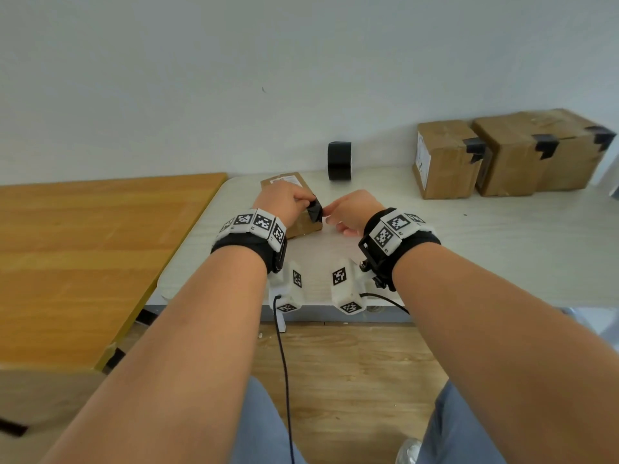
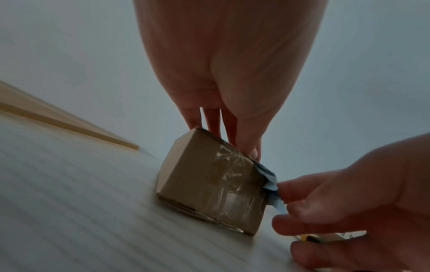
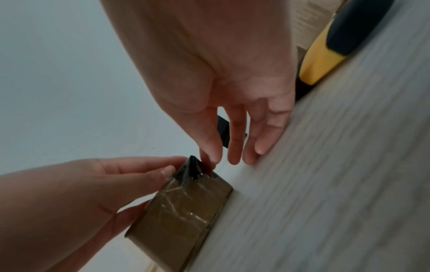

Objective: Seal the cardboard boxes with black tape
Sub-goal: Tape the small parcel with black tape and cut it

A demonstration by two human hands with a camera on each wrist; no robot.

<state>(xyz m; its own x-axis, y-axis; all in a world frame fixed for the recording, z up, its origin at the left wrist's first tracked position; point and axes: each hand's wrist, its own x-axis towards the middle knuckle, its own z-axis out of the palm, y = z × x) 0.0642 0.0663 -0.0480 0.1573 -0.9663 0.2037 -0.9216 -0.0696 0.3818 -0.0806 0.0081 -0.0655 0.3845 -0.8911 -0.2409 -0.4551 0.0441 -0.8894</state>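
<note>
— On the pale table (image 1: pixel 502 249), near its left end, what lies under the hands?

— A small flat cardboard box (image 1: pixel 303 226), with wrinkled clear film across its near side. A strip of black tape (image 1: pixel 315 211) sits crumpled over its near right corner, part stuck down and part standing loose.

— What is the left hand (image 1: pixel 284 204) doing?

— It rests on top of the box with fingers curled over the edge, thumb (image 3: pixel 149 172) and forefinger closed on the box right beside the tape.

— The right hand (image 1: pixel 355 212)?

— It pinches the free end of the tape between thumb and forefinger. Its other fingers (image 3: pixel 251 149) hang loose, their tips near the tabletop; I cannot tell whether they touch it.

— Where is the roll of black tape (image 1: pixel 339 160)?

— Standing on edge at the back of the table by the white wall (image 1: pixel 234 78), well apart from both hands.

— Anything else?

— Two larger cardboard boxes (image 1: pixel 509 155) sit side by side at the far right, black tape folded over their top edges. In the right wrist view a yellow and black tool (image 3: pixel 332 46) lies on the table behind the right hand; it is blurred, possibly a knife. An orange wooden table (image 1: pixel 83 246) adjoins on the left.
</note>
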